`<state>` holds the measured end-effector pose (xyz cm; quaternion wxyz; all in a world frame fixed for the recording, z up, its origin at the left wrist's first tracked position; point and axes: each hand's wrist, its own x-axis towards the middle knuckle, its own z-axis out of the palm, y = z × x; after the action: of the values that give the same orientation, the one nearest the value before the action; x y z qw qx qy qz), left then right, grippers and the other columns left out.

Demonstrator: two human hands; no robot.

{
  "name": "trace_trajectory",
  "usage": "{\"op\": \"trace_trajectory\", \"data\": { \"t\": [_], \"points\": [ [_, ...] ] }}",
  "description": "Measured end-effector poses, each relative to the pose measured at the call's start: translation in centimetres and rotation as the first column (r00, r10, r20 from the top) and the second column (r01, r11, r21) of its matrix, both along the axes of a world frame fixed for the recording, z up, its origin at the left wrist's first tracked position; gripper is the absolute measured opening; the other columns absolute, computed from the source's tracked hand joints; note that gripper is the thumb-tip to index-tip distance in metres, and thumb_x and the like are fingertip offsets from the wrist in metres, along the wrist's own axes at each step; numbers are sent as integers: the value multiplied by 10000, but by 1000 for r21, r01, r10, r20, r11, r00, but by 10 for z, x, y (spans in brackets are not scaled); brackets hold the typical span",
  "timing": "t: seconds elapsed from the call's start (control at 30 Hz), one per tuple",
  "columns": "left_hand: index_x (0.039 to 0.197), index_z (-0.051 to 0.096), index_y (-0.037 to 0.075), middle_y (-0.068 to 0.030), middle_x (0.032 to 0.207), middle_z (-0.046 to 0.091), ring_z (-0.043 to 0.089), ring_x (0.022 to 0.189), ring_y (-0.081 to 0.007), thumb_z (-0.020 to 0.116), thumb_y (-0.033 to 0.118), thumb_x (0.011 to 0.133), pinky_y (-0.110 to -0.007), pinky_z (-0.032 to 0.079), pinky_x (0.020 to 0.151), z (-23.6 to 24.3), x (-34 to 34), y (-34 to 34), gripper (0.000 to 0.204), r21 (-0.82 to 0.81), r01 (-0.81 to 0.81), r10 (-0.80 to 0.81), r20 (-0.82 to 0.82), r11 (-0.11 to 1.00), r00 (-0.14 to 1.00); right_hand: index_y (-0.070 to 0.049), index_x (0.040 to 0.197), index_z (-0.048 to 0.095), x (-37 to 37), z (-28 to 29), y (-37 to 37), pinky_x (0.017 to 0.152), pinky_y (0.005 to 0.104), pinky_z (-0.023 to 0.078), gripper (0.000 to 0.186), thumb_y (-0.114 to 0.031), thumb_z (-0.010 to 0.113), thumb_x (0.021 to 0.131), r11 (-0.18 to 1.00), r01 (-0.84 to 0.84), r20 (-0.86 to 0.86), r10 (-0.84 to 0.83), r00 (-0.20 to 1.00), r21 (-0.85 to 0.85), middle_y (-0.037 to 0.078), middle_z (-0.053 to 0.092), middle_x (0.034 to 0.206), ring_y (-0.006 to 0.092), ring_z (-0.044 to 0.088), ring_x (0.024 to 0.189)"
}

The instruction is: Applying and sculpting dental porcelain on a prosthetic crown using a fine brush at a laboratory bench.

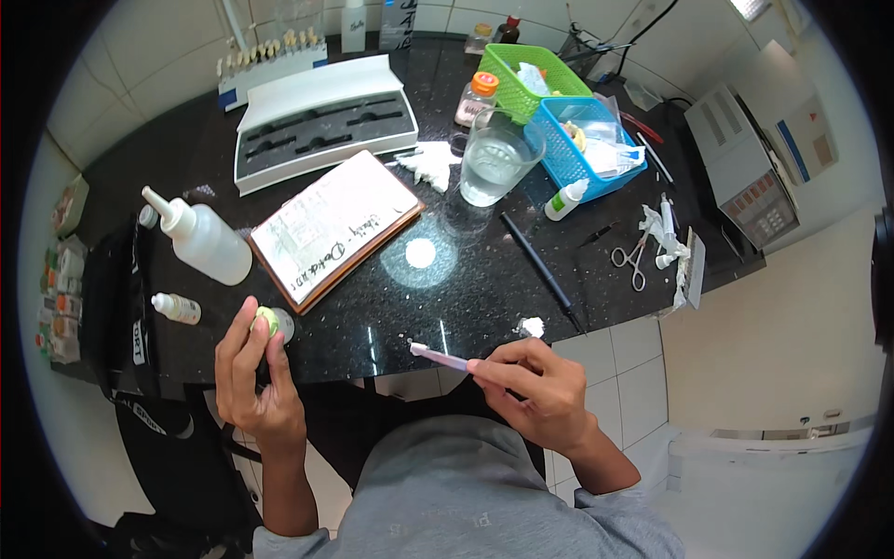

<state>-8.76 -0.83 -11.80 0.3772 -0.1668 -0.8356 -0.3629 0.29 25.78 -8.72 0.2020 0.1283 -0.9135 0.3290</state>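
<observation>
My left hand (253, 382) has its fingers curled round a small pale-green thing (267, 320), with a small pale container (284, 326) just behind it. My right hand (538, 396) grips a lilac stick-like tool (444, 360), pointing left, with a white lump on its tip. A small white powdery heap (533, 326) lies on the black counter (363, 349) above that hand. A dropper bottle (176, 307) stands left of my left hand. Farther back are a dark pen-like tool (535, 265) and an open notebook (326, 224) with handwriting.
A squeeze bottle (209, 247) stands left, a black bag (112, 307) beyond. Behind are an open case (321, 140), a glass of water (498, 168), green (507, 74) and blue baskets (559, 158), and an orange-capped jar (473, 102). Scissors (633, 265) and a grey appliance (736, 168) are right.
</observation>
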Motion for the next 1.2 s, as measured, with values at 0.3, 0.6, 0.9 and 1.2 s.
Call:
{"op": "trace_trajectory", "data": {
  "t": [0.3,0.6,0.9,1.2],
  "points": [
    [1149,648,-36,-187,1242,639,631,1120,-267,616,-63,916,-381,538,966,-2,0,5,237,56,5,-8,56,998,998,-63,1061,709,4,-3,1,546,257,545,288,-19,745,778,999,-39,9,39,999,-35,48,626,913,135,655,651],
    [1108,643,-66,-205,1211,655,653,1072,-284,635,-80,895,-376,548,948,-2,6,-3,213,29,-49,48,12,998,999,-77,1051,715,1,-5,-3,527,260,529,298,-14,754,762,994,-76,28,79,996,-76,46,633,915,134,647,643],
    [1089,663,-19,-206,1180,668,669,1069,-280,679,-56,869,-373,568,928,-5,-8,5,224,25,-24,24,-19,999,1000,-48,1022,746,-4,-9,-2,451,212,450,323,43,785,715,994,12,-53,-18,998,-107,49,646,867,82,600,584],
    [1092,646,-35,-225,1204,651,660,1087,-270,654,-52,891,-370,572,938,-8,-4,0,202,18,-5,5,-6,1000,1000,-44,1005,749,-1,-11,-5,434,213,419,282,35,772,736,998,2,-13,-3,1000,-62,43,647,824,64,570,562]
  ]
}}
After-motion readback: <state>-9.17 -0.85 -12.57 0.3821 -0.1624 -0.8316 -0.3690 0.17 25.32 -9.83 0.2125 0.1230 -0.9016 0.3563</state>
